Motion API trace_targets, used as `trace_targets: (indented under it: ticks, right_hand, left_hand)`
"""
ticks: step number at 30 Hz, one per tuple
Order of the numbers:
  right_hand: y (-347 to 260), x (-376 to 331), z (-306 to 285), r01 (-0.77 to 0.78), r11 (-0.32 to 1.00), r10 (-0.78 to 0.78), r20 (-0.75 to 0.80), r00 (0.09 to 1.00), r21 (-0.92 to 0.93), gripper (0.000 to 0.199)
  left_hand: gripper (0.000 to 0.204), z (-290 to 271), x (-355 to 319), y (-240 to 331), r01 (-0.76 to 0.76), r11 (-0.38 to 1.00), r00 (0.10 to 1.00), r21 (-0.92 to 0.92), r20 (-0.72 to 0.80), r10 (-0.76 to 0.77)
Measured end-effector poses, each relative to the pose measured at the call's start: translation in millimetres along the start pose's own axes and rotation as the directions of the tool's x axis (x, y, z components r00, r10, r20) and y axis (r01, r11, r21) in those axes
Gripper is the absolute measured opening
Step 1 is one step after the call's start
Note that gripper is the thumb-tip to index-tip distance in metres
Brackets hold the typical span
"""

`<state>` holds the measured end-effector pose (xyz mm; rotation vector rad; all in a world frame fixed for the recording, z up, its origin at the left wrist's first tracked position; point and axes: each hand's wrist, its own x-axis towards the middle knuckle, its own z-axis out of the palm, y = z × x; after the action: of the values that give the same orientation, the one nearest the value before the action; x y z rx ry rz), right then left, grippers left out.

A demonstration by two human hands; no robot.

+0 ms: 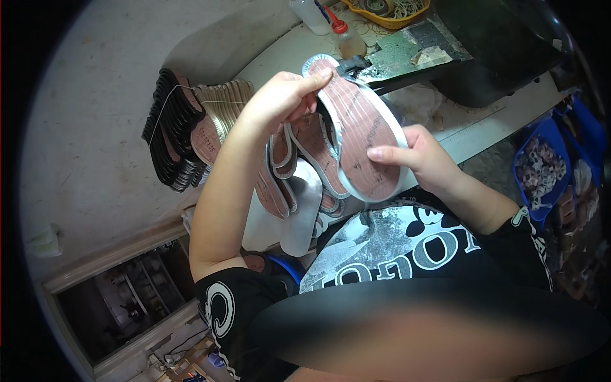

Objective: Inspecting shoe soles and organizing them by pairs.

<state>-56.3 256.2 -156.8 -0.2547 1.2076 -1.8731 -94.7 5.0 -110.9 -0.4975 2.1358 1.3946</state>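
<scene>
A pinkish-brown shoe insole point(366, 127) with a pale binding around its edge is held up between my two hands, wide end toward me. My left hand point(289, 95) pinches the narrow end, thumb on top. Around the wide end my right hand point(426, 159) is closed, its thumb flat on the upper face and its fingers hidden underneath. Below it, loose insoles point(312, 143) of the same kind lie overlapping on the table. A plain grey sole-shaped piece point(298, 207) rests beside them, nearer to me.
Against the wall lean tied stacks of black-edged insoles point(168, 137) and cream-edged ones point(219, 102). A machine with a worn green bed point(407, 54) stands just beyond the insole. A red-capped bottle point(347, 38) and a yellow basket point(391, 19) sit farther back. Blue bags point(541, 165) of scraps are right.
</scene>
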Motion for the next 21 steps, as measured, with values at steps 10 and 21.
trace_targets:
  ticks: [10,21]
  right_hand:
    - [12.3,56.1,4.0,0.134,0.968,-0.125,-0.060,0.990,0.211,0.027]
    - [-0.2,27.6,11.5,-0.126,0.989,0.119,0.088,0.989,0.072,0.031]
  left_hand:
    - [0.063,7.6,3.8,-13.1,-0.151,0.974,0.981,-0.167,-0.144,0.128]
    - [0.049,24.0,-6.3,-16.5,-0.162,0.853,0.986,-0.496,-0.060,0.153]
